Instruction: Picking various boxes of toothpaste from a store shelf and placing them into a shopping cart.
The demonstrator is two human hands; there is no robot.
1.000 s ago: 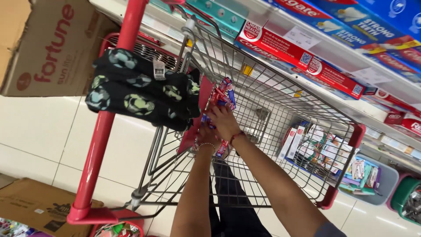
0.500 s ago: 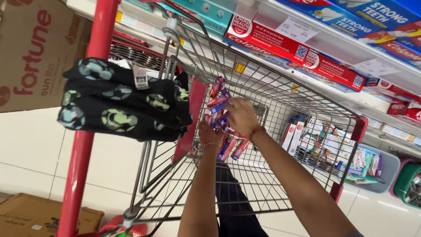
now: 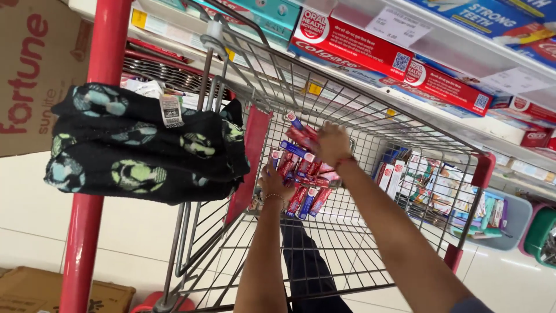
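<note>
- Shop aisle, white tiled floor (image 3: 35, 243) below you; shelves (image 3: 463, 58) ran across the top of the view, from 11 to 3 o'clock, stocked with long red cartons (image 3: 394, 64) and blue cartons (image 3: 480, 14).
- Wire shopping cart (image 3: 347, 249) with red trim filled the middle; both of your arms reached into its basket.
- Your left hand (image 3: 275, 184) sat just below centre, fingers curled up around the lower ends of a bunch of small red-and-blue tubes (image 3: 301, 174); a beaded bracelet ringed that wrist.
- Your right hand (image 3: 331, 144) was at 1 o'clock of the left, closed over the top of the same bunch; motion blur hid the fingers, so the exact grip could not be told.
- Tubes were held upright-ish, fanned, against the cart's red back flap (image 3: 252, 156).
- Black folded cloth (image 3: 145, 145) with pale green-blue round prints hung over the cart's rim at 9 o'clock, a white tag on it.
- Brown cardboard box (image 3: 35, 75) stood at 10 o'clock; another box (image 3: 35, 290) lay at 7 o'clock.
- Boxed goods (image 3: 428, 191) showed through the wire at 3 o'clock.
</note>
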